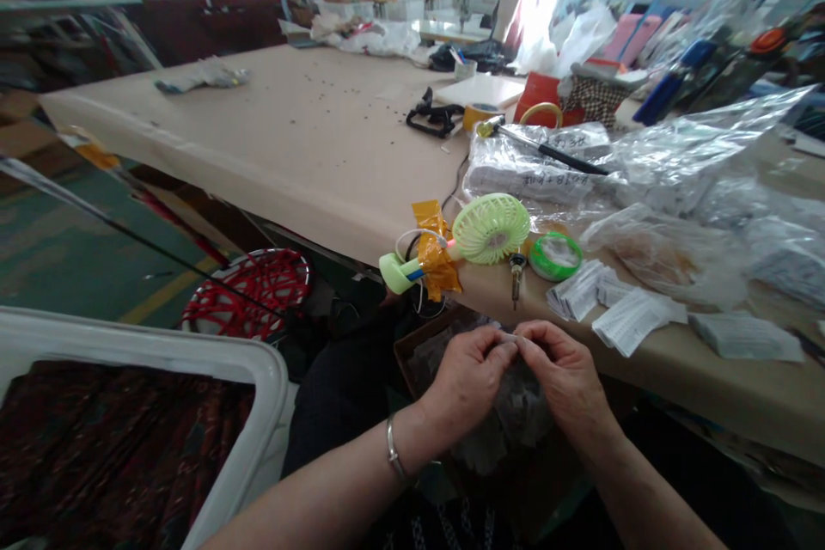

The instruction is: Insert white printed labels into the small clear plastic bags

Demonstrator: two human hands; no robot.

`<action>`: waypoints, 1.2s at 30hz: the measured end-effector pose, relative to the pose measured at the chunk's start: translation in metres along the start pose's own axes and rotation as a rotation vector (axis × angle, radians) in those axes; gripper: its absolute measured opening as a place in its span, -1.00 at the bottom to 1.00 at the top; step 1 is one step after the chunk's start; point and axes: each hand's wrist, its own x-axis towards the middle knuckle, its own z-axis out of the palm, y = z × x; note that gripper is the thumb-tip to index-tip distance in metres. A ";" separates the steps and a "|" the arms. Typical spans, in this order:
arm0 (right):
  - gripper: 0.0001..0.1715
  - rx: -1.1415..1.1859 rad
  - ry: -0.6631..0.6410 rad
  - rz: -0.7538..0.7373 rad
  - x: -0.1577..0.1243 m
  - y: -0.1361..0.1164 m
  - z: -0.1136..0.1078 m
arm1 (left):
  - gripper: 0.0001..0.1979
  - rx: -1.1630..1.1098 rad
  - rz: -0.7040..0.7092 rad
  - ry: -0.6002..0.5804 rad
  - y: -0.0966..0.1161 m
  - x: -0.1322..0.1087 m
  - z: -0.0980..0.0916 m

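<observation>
Two bare hands meet close below the camera, left hand (467, 378) and right hand (567, 378), each with fingertips pinched shut on one small pale piece (512, 336) that is too small to identify. It sits between the two hands, touching both, just under the edge of the tan paper-covered tabletop (309, 129). One silver bracelet (393, 451) circles the left wrist. Under the hands lies one crumpled clear plastic bag (516, 417). On the tabletop edge just above stand one pale green handheld fan (490, 228) wrapped in orange tape, one green tape roll (555, 256) and three small stacks of white paper labels (628, 320). One white plastic tub (261, 369) holding dark red fabric sits at left.
</observation>
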 end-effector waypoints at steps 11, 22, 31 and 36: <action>-0.77 -0.191 0.111 -0.110 0.016 0.000 0.003 | -0.75 0.319 0.224 0.106 0.000 0.022 -0.009; -0.82 -0.281 0.145 -0.194 0.021 0.003 0.001 | -0.73 0.372 0.284 0.106 -0.002 0.029 -0.008; -0.82 -0.303 0.150 -0.221 0.023 0.002 0.002 | -0.74 0.349 0.303 0.107 -0.003 0.033 -0.008; -0.82 -0.311 0.180 -0.242 0.025 0.002 0.003 | -0.75 0.314 0.303 0.138 -0.004 0.038 -0.006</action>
